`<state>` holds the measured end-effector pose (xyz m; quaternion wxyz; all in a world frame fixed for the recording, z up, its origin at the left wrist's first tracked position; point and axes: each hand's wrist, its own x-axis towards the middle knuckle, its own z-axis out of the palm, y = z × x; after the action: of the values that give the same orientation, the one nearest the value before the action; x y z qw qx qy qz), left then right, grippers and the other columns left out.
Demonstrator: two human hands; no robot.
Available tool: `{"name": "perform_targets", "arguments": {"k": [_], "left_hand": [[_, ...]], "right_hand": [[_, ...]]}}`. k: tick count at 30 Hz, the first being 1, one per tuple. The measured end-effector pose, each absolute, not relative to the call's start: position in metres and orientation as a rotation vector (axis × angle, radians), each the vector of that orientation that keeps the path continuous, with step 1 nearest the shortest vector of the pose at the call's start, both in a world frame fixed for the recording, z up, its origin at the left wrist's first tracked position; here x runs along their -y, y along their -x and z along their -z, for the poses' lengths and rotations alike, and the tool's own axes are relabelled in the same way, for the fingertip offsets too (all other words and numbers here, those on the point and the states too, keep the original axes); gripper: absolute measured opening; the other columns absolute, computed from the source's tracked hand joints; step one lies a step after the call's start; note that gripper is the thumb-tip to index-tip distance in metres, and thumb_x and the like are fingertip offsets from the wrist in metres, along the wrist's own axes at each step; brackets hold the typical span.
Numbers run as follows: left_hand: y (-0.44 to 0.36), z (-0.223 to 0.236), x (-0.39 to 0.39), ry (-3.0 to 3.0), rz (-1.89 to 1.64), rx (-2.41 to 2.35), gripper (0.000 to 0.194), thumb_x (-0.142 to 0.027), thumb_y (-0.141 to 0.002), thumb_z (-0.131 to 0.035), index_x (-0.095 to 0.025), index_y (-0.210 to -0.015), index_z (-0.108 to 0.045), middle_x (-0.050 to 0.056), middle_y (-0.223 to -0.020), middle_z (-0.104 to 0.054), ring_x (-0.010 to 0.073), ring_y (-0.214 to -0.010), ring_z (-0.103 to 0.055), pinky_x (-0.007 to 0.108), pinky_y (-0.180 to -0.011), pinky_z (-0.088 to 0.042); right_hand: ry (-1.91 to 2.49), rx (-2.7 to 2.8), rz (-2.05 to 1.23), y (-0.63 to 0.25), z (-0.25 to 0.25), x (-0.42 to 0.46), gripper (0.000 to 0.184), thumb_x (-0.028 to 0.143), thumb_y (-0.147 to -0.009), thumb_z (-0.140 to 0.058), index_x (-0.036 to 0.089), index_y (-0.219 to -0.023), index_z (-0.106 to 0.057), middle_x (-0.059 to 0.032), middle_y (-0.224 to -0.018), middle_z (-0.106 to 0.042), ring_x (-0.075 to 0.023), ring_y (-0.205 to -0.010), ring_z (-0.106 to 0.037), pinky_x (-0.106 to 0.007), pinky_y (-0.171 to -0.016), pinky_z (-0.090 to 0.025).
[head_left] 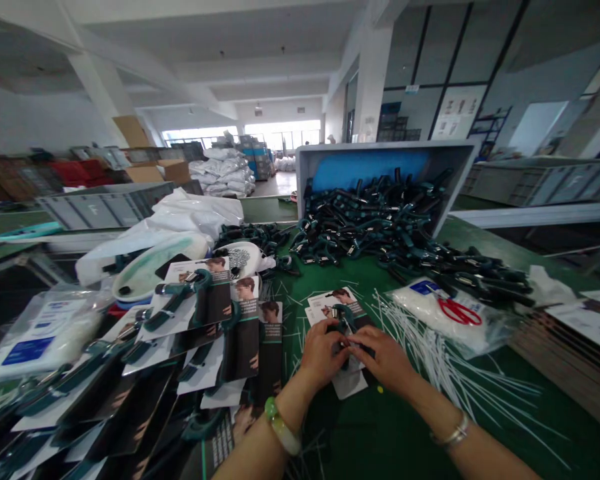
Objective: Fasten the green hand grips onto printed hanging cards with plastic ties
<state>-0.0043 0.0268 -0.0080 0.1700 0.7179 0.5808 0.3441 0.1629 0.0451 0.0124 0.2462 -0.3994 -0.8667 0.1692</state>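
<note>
A long work surface (390, 427) with a green top runs through a large factory hall, with white sacks (223, 172) and grey crates (105, 205) farther back. At its far edge, a grey plastic crate (380, 159) stands tilted toward the person, spilling a heap of dark green hand grip exercisers (375, 223) across the green top.

To the left lie overlapping printed cards with exercisers attached (200, 313), and beyond them sits a clear bag with a blue label (40, 337). On the right, a stack of flat cards (560, 347) sits at the edge, and a clear bag of white material (430, 317) holds red-handled scissors (460, 311). Loose white plastic strips (460, 380) fan out across the green top, just beside the right hand.

The left hand (323, 353) and right hand (383, 360) are together at the centre, their fingers meeting over 1 hand grip exerciser (344, 321) lying on a printed backing card (350, 383). The hands hide much of both, so the exact hold is hard to see, but they appear clamped on the exerciser and card. A pale green bangle (281, 427) circles the left wrist, and a silver bracelet (450, 432) circles the right.
</note>
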Motion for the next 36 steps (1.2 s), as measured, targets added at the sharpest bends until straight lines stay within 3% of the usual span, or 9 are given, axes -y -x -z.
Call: {"name": "perform_targets", "arguments": {"k": [3, 5, 8, 11, 14, 21, 29, 36], "left_hand": [[0.011, 0.003, -0.022, -2.023, -0.974, -1.778, 0.02, -0.036, -0.067, -0.066, -0.025, -0.084, -0.067, 0.005, -0.122, -0.049, 0.0265, -0.114, -0.043, 0.043, -0.097, -0.032], [0.018, 0.004, -0.016, -1.949, -1.031, -1.878, 0.035, -0.033, -0.063, -0.069, -0.025, -0.097, -0.064, 0.007, -0.123, -0.048, 0.0267, -0.115, -0.042, 0.042, -0.096, -0.032], [0.03, 0.013, -0.007, -1.661, -1.037, -1.93, 0.059, -0.029, -0.062, -0.068, -0.02, -0.117, -0.051, 0.008, -0.107, -0.058, 0.0216, -0.096, -0.054, 0.034, -0.082, -0.043], [0.035, 0.023, -0.004, -1.452, -0.978, -1.781, 0.036, -0.031, -0.069, -0.061, -0.016, -0.102, -0.06, 0.004, -0.081, -0.066, 0.0163, -0.071, -0.059, 0.027, -0.066, -0.046], [0.031, 0.027, -0.008, -1.439, -1.024, -1.714, 0.017, -0.031, -0.073, -0.057, -0.018, -0.079, -0.066, 0.002, -0.076, -0.067, 0.0147, -0.071, -0.06, 0.023, -0.066, -0.044], [0.019, 0.025, -0.015, -1.445, -1.065, -1.731, 0.016, -0.031, -0.074, -0.054, -0.02, -0.075, -0.065, -0.002, -0.072, -0.066, 0.0124, -0.066, -0.058, 0.022, -0.062, -0.041], [0.002, 0.019, -0.014, -1.549, -1.112, -1.715, 0.015, -0.031, -0.075, -0.056, -0.02, -0.08, -0.065, -0.002, -0.075, -0.067, 0.0103, -0.059, -0.057, 0.02, -0.058, -0.041], [0.002, 0.016, -0.013, -1.698, -1.058, -1.871, 0.014, -0.026, -0.078, -0.054, -0.025, -0.084, -0.067, -0.002, -0.088, -0.069, 0.0133, -0.079, -0.061, 0.022, -0.072, -0.044]], "right_hand": [[1.057, 2.314, -0.522, -0.154, -0.01, -0.049, 0.02, 0.027, -0.083, -0.048, 0.021, -0.088, -0.067, -0.0056, -0.088, -0.065, -0.0185, -0.085, -0.058, -0.032, -0.077, -0.044], [1.067, 2.247, -0.591, -0.154, -0.006, -0.052, 0.019, 0.026, -0.082, -0.049, 0.021, -0.084, -0.067, -0.0049, -0.085, -0.065, -0.0176, -0.082, -0.059, -0.031, -0.076, -0.045], [1.139, 2.113, -0.738, -0.162, -0.004, -0.055, 0.023, 0.029, -0.077, -0.055, 0.019, -0.096, -0.063, -0.0045, -0.09, -0.063, -0.0155, -0.074, -0.06, -0.028, -0.069, -0.047], [1.23, 2.131, -0.797, -0.171, -0.01, -0.055, 0.032, 0.021, -0.071, -0.058, 0.018, -0.103, -0.059, -0.0051, -0.095, -0.061, -0.0148, -0.073, -0.06, -0.027, -0.068, -0.047], [1.313, 2.325, -0.617, -0.174, -0.019, -0.052, 0.025, 0.009, -0.07, -0.052, 0.018, -0.091, -0.062, -0.0055, -0.089, -0.061, -0.0162, -0.078, -0.059, -0.028, -0.072, -0.045], [1.405, 2.586, -0.248, -0.175, -0.027, -0.046, 0.02, 0.006, -0.073, -0.048, 0.018, -0.071, -0.064, -0.0075, -0.075, -0.062, -0.0208, -0.075, -0.06, -0.03, -0.067, -0.042], [1.158, 2.033, -0.715, -0.151, -0.008, -0.049, 0.016, 0.027, -0.075, -0.054, 0.019, -0.089, -0.059, -0.0016, -0.077, -0.064, -0.0158, -0.072, -0.061, -0.028, -0.068, -0.046], [1.15, 1.908, -0.707, -0.147, 0.016, -0.053, 0.017, 0.034, -0.078, -0.054, 0.02, -0.082, -0.061, -0.0026, -0.078, -0.066, -0.017, -0.072, -0.062, -0.028, -0.067, -0.048]]}}
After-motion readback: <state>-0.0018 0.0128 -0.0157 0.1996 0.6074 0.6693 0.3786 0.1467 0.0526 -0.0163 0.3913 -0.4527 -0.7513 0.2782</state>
